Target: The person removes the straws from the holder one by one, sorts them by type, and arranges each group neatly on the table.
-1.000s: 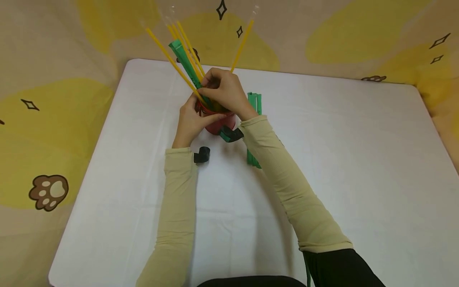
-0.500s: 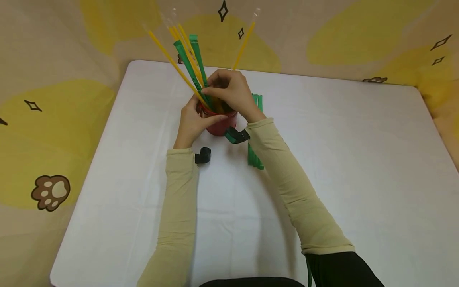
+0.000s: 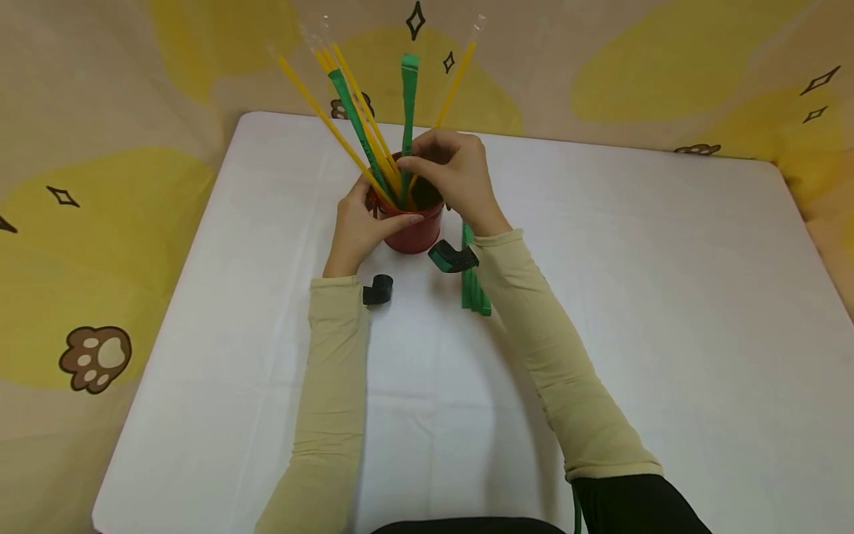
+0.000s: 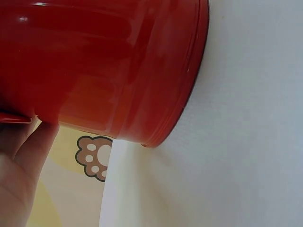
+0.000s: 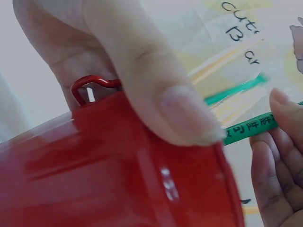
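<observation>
A small red bucket (image 3: 416, 236) stands on the white table, holding several yellow straws (image 3: 300, 89) in clear wrappers and a green-wrapped straw (image 3: 352, 104) leaning left. My left hand (image 3: 353, 230) grips the bucket at its left side, thumb along the front rim. Above the opening, my right hand (image 3: 460, 170) pinches a second green-wrapped straw (image 3: 409, 96), nearly upright with its lower end inside the bucket. In the right wrist view, dark printing shows on this straw, and the left thumb (image 5: 180, 109) presses the red rim. The left wrist view shows the bucket's base on the table.
Several more green-wrapped straws (image 3: 472, 293) lie side by side on the table (image 3: 640, 311), partly under the right forearm. Black wrist cameras (image 3: 379, 289) sit close in front of the bucket. A patterned yellow cloth (image 3: 620, 67) rises behind the table's far edge.
The two green-wrapped straws, together at first, have separated. My right hand has moved right with one, swinging its top rightward and more upright; the other stays leaning left. My left hand keeps its hold.
</observation>
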Demonstrator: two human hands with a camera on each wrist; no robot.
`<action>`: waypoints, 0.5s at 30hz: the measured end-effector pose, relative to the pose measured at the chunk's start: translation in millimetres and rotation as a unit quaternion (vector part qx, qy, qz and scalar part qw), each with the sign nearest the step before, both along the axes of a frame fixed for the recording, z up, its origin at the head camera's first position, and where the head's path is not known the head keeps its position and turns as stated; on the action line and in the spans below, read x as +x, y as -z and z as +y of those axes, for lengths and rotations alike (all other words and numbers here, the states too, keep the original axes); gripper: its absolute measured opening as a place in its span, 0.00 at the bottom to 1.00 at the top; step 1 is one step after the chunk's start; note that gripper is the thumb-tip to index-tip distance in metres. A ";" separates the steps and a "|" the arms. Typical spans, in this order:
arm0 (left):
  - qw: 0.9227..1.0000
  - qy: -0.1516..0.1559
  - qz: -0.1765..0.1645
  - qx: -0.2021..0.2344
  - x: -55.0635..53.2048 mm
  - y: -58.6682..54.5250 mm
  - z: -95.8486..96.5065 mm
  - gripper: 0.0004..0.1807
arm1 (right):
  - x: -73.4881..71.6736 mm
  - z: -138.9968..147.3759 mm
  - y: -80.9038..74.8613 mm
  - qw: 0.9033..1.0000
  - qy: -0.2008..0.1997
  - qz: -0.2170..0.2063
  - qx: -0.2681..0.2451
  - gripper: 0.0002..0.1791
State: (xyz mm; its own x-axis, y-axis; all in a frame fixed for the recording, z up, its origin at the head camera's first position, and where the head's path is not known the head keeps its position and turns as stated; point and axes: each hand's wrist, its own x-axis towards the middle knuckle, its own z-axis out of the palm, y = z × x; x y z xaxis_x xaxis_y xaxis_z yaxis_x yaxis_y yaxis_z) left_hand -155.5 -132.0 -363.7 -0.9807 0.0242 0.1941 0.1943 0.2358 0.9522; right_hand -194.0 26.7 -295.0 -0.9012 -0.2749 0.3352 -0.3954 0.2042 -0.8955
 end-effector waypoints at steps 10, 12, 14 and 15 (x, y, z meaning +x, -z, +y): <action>1.000 -0.003 0.000 -0.001 -0.2 0.1 -0.2 0.39 | 7.5 12.0 -6.5 0.996 0.033 0.014 -0.087 0.06; 1.000 -0.004 0.001 -0.001 0.3 -0.1 0.1 0.39 | 9.3 14.3 -7.6 0.993 0.035 0.013 -0.113 0.04; 1.000 -0.002 -0.001 0.000 0.4 -0.2 0.4 0.39 | 11.4 16.8 -8.3 0.989 0.036 0.019 -0.140 0.04; 1.000 -0.002 -0.002 0.000 0.4 -0.3 0.7 0.39 | 12.5 18.2 -8.6 0.988 0.039 0.030 -0.150 0.04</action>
State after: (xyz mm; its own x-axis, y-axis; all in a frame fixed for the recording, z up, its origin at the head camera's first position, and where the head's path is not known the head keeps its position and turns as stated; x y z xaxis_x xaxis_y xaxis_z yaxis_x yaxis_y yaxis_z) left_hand -155.0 -131.3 -363.4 -0.9813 0.0208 0.1911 0.1906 0.2358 0.9529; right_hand -181.5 44.9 -286.5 -0.8918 -0.0863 0.4440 -0.4428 -0.0344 -0.8960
